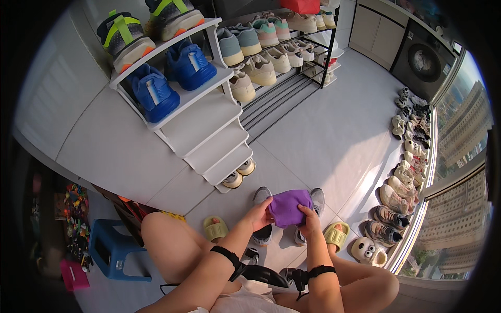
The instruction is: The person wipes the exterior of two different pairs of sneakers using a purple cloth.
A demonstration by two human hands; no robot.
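Observation:
A purple cloth (290,207), folded or bunched into a rough rectangle, is held up between my two hands. My left hand (261,214) grips its left edge, and my right hand (310,220) pinches its lower right part with the thumb on top. Beneath the cloth, partly hidden by it and the hands, a grey shoe (261,194) stands on the left and another grey shoe (318,200) on the right. Green slippers (216,228) are on the feet to either side. Black straps with a dark device cross both forearms.
A white plastic shoe rack (207,135) holds blue shoes (156,94) and sneakers on its upper shelves. Behind it is a black metal rack (289,103) with more shoes. Several pairs line the window (397,193) at right. A blue stool (113,248) stands at left.

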